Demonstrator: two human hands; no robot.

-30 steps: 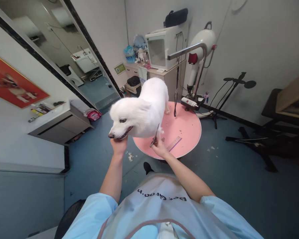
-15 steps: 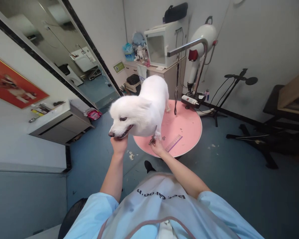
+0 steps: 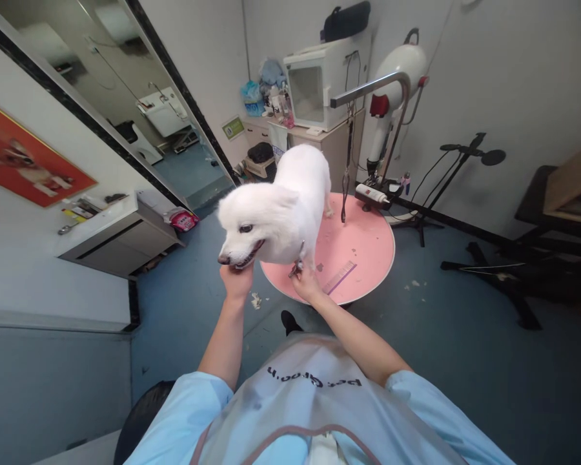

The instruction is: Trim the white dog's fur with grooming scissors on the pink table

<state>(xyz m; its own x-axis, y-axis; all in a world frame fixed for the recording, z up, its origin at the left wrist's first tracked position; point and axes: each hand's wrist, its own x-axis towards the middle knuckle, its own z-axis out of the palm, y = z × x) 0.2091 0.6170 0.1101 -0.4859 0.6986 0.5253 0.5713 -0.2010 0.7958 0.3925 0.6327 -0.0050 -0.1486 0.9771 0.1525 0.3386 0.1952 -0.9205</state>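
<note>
A white fluffy dog (image 3: pixel 303 174) stands on a round pink grooming table (image 3: pixel 372 239), its head turned to the left and its mouth partly open. My left hand (image 3: pixel 237 281) is closed under its chin, cupping the muzzle from below; the fingertips are hidden. In my right hand (image 3: pixel 306 284) is a pair of scissors (image 3: pixel 297 265), held low against the dog's chest and front leg. One blade points up along the white fur. A comb (image 3: pixel 339 276) with a purple edge lies on the table right of my right hand.
A metal grooming arm (image 3: pixel 368 89) with a hanging black loop (image 3: pixel 345 187) rises over the table. Behind it stand a white dryer (image 3: pixel 401 68) and a white cabinet box (image 3: pixel 314 84). A white bottle (image 3: pixel 372 194) lies at the table's back edge. Fur tufts (image 3: pixel 256 300) dot the floor.
The view has shifted slightly, so the dog's head and my left hand appear a little farther right. The dog's mouth shows slightly wider. Both hands keep their holds.
</note>
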